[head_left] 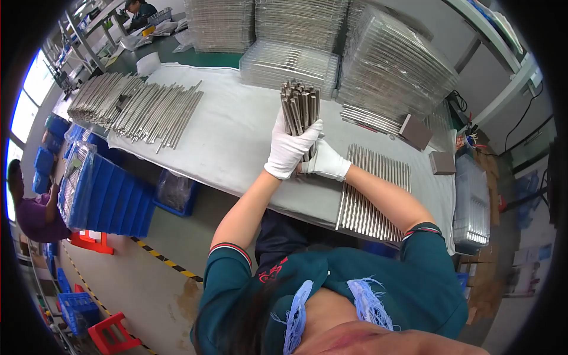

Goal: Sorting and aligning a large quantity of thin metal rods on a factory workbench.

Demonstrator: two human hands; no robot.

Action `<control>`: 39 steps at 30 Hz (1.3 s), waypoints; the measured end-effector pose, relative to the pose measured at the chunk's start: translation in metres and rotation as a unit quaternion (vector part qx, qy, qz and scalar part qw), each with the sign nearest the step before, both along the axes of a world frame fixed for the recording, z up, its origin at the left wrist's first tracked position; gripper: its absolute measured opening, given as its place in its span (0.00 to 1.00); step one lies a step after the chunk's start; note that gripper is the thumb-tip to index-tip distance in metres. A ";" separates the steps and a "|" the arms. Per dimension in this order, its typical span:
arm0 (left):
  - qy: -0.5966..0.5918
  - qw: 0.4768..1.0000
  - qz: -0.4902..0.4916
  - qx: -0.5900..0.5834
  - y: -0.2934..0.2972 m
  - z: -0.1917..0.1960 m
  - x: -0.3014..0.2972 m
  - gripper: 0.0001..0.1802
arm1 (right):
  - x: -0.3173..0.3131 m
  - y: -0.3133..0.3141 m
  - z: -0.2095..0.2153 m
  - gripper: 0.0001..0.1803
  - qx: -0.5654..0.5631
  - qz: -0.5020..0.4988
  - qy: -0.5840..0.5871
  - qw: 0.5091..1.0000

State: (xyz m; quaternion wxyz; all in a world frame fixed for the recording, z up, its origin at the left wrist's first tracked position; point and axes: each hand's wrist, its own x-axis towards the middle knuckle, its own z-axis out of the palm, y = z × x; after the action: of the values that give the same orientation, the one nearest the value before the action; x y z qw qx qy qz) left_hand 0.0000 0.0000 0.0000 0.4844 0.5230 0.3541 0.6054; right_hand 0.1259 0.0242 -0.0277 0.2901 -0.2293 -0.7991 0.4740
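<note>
A thick bundle of metal rods [300,106] stands nearly upright over the middle of the white-covered table [222,127]. Around its lower half wraps my left hand [290,145], in a white glove. My right hand [325,160], gloved too, closes on the bundle from the right, lower down; its fingertips are partly hidden. Below my right forearm lies a row of metal rods [373,195], side by side. At the table's left, many more rods [157,112] are heaped in loose piles.
Stacked clear plastic trays [390,59] of rods line the table's back. Two brown blocks [416,131] sit at the right, beside a shorter row of rods [370,118]. Blue crates [112,195] stand on the floor at left, near a person in purple [38,216]. Another person [139,13] sits far back.
</note>
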 end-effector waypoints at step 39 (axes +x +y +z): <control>0.715 0.677 0.052 0.166 -0.007 -0.008 0.011 0.41 | 0.201 -0.036 0.017 0.33 0.206 -0.307 -0.280 0.886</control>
State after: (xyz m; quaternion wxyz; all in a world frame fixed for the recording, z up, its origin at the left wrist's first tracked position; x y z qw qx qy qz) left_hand 0.0113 -0.0068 -0.0084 -0.0435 0.8487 0.5132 0.1200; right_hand 0.3272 -0.0116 -0.0109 0.2258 -0.5212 -0.8167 0.1019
